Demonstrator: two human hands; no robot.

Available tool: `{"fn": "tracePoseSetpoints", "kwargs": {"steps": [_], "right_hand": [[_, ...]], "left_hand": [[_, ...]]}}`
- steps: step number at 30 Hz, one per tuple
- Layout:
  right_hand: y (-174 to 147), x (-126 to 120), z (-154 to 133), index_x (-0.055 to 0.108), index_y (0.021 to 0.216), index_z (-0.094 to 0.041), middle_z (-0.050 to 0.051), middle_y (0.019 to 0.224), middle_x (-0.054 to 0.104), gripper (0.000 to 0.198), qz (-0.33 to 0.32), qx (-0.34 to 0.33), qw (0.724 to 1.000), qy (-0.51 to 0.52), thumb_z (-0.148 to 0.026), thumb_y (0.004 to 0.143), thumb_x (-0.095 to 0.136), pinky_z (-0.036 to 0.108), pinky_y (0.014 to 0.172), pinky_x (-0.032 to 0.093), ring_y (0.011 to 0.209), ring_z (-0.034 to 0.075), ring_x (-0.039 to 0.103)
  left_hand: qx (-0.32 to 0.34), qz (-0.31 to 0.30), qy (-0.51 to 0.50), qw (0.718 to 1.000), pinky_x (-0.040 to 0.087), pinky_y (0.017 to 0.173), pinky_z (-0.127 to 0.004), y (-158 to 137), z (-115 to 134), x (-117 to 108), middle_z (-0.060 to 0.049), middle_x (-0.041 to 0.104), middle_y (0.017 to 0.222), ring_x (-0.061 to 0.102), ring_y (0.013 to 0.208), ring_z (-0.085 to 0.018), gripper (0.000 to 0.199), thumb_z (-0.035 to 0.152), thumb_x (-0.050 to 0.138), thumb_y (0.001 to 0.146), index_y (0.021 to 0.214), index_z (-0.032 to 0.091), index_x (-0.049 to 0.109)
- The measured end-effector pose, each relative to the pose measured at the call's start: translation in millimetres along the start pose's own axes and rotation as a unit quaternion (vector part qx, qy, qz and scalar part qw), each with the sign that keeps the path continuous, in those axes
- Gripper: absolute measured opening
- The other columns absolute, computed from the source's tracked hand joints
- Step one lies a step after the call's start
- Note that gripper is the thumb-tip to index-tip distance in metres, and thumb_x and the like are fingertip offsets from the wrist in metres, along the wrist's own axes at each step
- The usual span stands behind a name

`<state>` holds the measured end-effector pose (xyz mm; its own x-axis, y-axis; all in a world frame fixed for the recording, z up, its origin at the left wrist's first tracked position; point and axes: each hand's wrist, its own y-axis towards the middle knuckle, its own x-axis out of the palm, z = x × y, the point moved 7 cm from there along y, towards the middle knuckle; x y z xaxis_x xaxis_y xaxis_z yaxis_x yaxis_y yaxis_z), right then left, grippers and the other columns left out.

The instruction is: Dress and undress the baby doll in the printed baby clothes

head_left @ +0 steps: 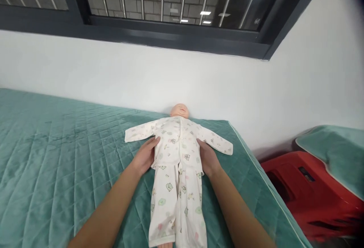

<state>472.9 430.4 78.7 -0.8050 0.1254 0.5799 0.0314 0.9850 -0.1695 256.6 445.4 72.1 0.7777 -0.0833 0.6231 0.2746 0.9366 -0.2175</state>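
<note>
A baby doll (179, 110) lies on its back on a green quilted cover, its head close to the white wall. It wears a white printed long-sleeved top (170, 142) and matching trousers (166, 198). Both sleeves are spread out sideways, and no doll hands show at the cuffs. My left hand (146, 155) grips the doll's side at the waist, under the left sleeve. On the opposite side, my right hand (208, 159) holds the doll's other flank. The fingertips of both hands are partly hidden by the cloth and the doll's body. A bit of foot shows below one trouser leg.
The green quilted cover (71, 157) reaches the wall (136, 73), with its piped edge at the right. Beyond that edge stands a red plastic stool (309, 187) with green cloth (335, 153) over it. A dark-framed window (176, 37) with metal bars is above.
</note>
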Motion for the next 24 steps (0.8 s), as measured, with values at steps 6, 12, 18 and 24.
{"fn": "tracePoseSetpoints", "kwargs": {"steps": [6,12,18,24], "right_hand": [[5,-34,-8,0.059,0.088,-0.023,0.001,0.091,0.067,0.009,0.019,0.018,0.996,0.087,-0.022,0.090,0.050,0.030,0.095,0.056,0.096,0.015,0.067],[6,-68,-29,0.052,0.083,-0.022,0.004,0.085,0.063,0.010,0.119,-0.028,0.987,0.105,-0.012,0.084,0.048,0.034,0.099,0.056,0.092,0.015,0.066],[-7,-98,-51,0.054,0.087,-0.023,0.005,0.103,0.066,0.012,0.162,-0.094,0.981,0.060,-0.015,0.082,0.047,0.036,0.104,0.051,0.103,0.015,0.065],[-25,-107,-70,0.054,0.110,-0.024,0.010,0.126,0.058,0.031,0.264,-0.235,0.930,-0.100,-0.024,0.079,0.053,0.043,0.106,0.047,0.115,0.020,0.060]], "left_hand": [[0.048,0.078,0.109,0.990,0.051,0.077,-0.029,-23,2,-25,-0.008,0.070,0.109,0.066,0.093,-0.021,0.038,0.041,0.072,0.078,0.108,0.018,0.066],[0.090,0.051,0.245,0.964,0.049,0.084,-0.030,-59,4,-22,-0.005,0.066,0.115,0.062,0.101,-0.020,0.046,0.017,0.058,0.076,0.121,0.025,0.059],[0.187,0.052,0.362,0.912,0.045,0.096,-0.031,-77,8,-15,-0.005,0.051,0.131,0.051,0.121,-0.022,0.040,0.014,0.066,0.071,0.109,0.027,0.063],[0.266,0.058,0.465,0.842,0.044,0.092,-0.033,-76,8,-11,-0.006,0.055,0.107,0.055,0.102,-0.020,0.012,0.017,0.055,0.083,0.092,0.022,0.062]]}}
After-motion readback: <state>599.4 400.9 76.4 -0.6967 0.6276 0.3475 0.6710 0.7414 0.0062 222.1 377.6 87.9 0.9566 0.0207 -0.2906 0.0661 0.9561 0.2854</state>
